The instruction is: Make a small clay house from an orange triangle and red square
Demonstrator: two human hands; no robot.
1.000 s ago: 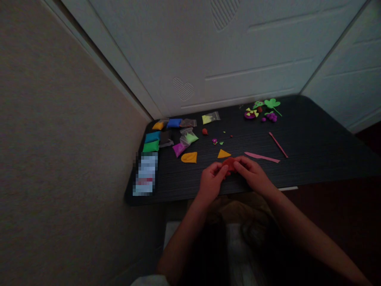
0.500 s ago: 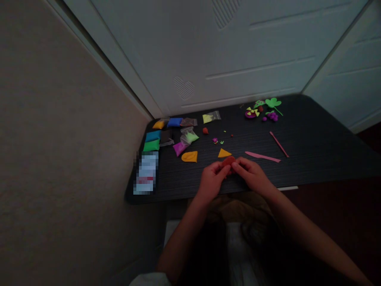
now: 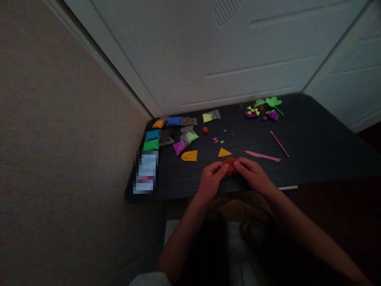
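Note:
A flattened piece of red clay [image 3: 229, 165] is pinched between both my hands just above the near edge of the dark table [image 3: 312, 147]. My left hand [image 3: 212, 180] grips its left side with fingers curled. My right hand [image 3: 253, 174] holds its right side the same way. Just beyond the clay lies an orange clay triangle [image 3: 224, 152], and to its left an orange clay half-round [image 3: 189, 156]. A pink plastic knife [image 3: 262, 156] lies right of my hands.
Several small bags of coloured clay [image 3: 166, 137] are grouped at the table's left. A pink stick tool [image 3: 279, 143] lies to the right. Finished clay figures, green and purple [image 3: 263, 108], sit at the back. A blurred packet [image 3: 145, 172] lies at the front left corner.
My fingers have shifted slightly around the red clay, working it in place. Nothing else on the table has moved.

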